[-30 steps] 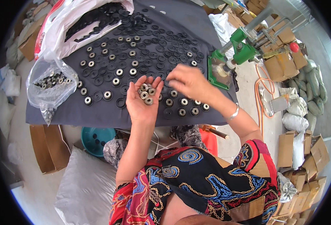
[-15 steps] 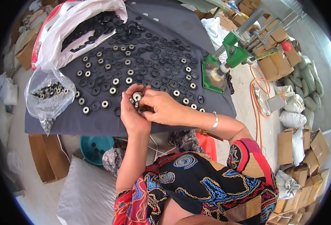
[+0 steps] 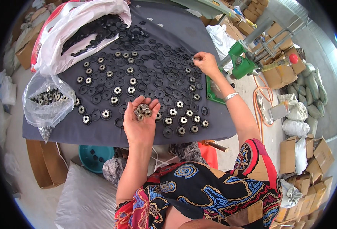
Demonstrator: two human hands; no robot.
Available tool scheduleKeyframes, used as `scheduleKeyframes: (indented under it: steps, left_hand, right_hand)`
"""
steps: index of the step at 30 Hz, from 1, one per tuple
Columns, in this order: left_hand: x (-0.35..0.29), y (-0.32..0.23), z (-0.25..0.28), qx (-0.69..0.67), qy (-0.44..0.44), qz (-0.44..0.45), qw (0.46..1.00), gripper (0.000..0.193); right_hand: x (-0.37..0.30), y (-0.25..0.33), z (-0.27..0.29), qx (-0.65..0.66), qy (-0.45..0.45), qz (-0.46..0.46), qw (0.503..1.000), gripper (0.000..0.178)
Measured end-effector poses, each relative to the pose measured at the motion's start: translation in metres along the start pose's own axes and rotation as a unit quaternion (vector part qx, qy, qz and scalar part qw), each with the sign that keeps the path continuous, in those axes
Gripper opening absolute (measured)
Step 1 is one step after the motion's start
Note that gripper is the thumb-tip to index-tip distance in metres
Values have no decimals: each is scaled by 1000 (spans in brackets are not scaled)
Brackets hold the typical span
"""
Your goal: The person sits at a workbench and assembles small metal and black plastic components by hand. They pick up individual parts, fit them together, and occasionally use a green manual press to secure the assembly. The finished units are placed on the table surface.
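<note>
My left hand [image 3: 140,124] is held palm up above the near part of the dark cloth-covered table. In its cupped palm lie several small metal ball bearings [image 3: 143,110], with the fingers curled loosely behind them. Out at the far right of the table, my right hand [image 3: 206,63] pinches a small shiny piece at its fingertips, apparently another bearing, over the black plastic discs. Rows of these round black discs [image 3: 149,93] cover the cloth. Some of them carry a bearing [image 3: 167,121] in the middle, mostly in the nearer rows and along both sides.
A clear plastic bag [image 3: 48,103] of bearings sits at the table's left edge. Behind it, a white sack [image 3: 52,49] spills black discs. At the right edge stands a green hand press [image 3: 239,61]. A teal basin [image 3: 96,158] and cardboard boxes [image 3: 44,162] are on the floor.
My right hand has left the left palm and reached to the far right discs. More bearings now show on discs at the near right. My left palm has opened out.
</note>
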State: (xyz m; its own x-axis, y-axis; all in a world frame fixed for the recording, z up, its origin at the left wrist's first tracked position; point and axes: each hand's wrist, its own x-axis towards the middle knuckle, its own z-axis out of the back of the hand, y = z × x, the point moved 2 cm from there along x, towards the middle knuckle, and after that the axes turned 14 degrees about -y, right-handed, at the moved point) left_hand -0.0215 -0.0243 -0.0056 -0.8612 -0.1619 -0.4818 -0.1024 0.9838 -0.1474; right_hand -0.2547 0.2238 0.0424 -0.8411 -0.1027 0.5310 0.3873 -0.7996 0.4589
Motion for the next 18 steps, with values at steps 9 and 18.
scheduleKeyframes:
  steps: [9,18]
  left_hand:
    - [3,3,2,14,10,6,1000,37]
    - [3,3,3,29,10,2,1000,38]
  right_hand:
    - [5,-42,-23,-60,63,-44,995,22]
    - [4,-41,-28,-87,79,-23,993,20]
